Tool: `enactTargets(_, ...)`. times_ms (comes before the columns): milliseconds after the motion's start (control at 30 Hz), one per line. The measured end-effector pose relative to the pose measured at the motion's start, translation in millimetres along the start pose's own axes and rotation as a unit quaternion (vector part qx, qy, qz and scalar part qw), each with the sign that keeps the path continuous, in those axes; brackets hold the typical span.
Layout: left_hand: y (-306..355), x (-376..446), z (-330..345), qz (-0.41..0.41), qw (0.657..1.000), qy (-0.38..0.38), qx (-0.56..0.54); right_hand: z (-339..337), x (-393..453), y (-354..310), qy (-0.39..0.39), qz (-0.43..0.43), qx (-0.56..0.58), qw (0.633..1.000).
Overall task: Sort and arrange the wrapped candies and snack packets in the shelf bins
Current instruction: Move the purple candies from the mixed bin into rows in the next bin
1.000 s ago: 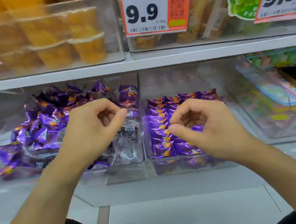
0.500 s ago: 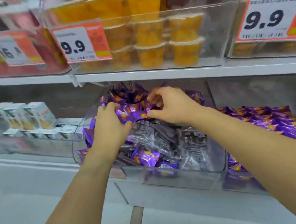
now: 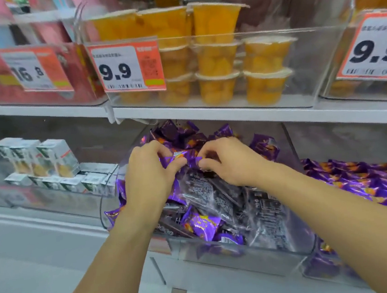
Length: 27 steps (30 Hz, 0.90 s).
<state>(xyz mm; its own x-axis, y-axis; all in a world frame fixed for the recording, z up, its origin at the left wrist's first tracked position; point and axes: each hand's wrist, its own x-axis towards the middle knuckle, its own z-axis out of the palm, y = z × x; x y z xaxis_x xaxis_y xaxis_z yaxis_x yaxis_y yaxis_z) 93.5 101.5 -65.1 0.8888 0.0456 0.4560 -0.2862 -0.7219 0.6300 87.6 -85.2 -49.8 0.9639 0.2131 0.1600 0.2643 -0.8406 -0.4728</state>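
Your left hand [image 3: 151,174] and right hand [image 3: 227,160] are both inside the clear bin [image 3: 246,248] on the lower shelf [image 3: 53,232]. Together they pinch one purple wrapped candy [image 3: 179,157] by its ends, above the loose pile of purple candies [image 3: 200,224] filling that bin. A second bin [image 3: 319,266], just beside it toward the shelf's right end, holds neat purple rows [image 3: 363,183]. Orange fruit cups [image 3: 218,72] stand on the upper shelf [image 3: 232,114].

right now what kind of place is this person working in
Most likely a shop's snack aisle. Orange price tags reading 9.9 hang on clear bins, fruit cups stand stacked on the upper shelf, and both hands reach into a clear bin of purple wrapped candies.
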Motion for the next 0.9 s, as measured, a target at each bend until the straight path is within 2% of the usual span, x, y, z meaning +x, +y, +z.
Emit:
enactTargets(67, 6.3, -6.6, -5.5, -0.031, 0.997, -0.021, -0.063, -7.2, -17.0, -3.0, 0.038, 0.008, 0.058, 0.998)
enactTargets(133, 17.5, -15.8, -15.5, -0.064, 0.982, -0.073, -0.161, -17.0, -40.5, -5.5, 0.027, 0.037, 0.167, 0.985)
enactTargets(167, 25.3, -21.3, -22.1, -0.074, 0.971, -0.101, -0.206, -24.6, -54.8, -8.3, 0.001, 0.053, 0.259, 0.964)
enactTargets(233, 43.9, -33.4, -33.9, -0.068, 0.953, -0.144, -0.257, -45.6, -88.3, -13.6, -0.048, 0.080, 0.436, 0.895)
enactTargets(267, 55.3, -39.8, -38.2, -0.063, 0.947, -0.162, -0.269, -57.2, -105.0, -14.8, -0.055, 0.088, 0.473, 0.875)
enactTargets(333, 78.5, -52.2, -38.8, -0.069, 0.927, -0.199, -0.310, -76.2, -132.6, -12.5, -0.038, 0.109, 0.494, 0.862)
enactTargets(500, 127.9, -80.1, -2.4, -0.129, 0.847, -0.326, -0.400, -89.4, -181.7, 11.7, 0.067, 0.220, 0.541, 0.809)
enactTargets(600, 152.1, -93.4, 16.2, -0.159, 0.786, -0.389, -0.453, -92.8, -202.4, 24.0, 0.115, 0.301, 0.581, 0.747)
enactTargets(667, 165.4, -100.2, 26.9, -0.168, 0.764, -0.429, -0.451, -96.3, -216.7, 35.2, 0.133, 0.330, 0.597, 0.719)
enactTargets(733, 178.8, -109.2, 36.5, -0.185, 0.735, -0.465, -0.457, -102.4, -230.7, 50.5, 0.168, 0.328, 0.611, 0.700)
enactTargets(833, 200.6, -123.8, 52.7, -0.275, 0.652, -0.481, -0.517, -113.5, -249.9, 70.8, 0.225, 0.274, 0.647, 0.675)
enactTargets(900, 213.3, -133.2, 63.3, -0.318, 0.619, -0.479, -0.535, -117.0, -264.2, 84.2, 0.240, 0.248, 0.653, 0.674)
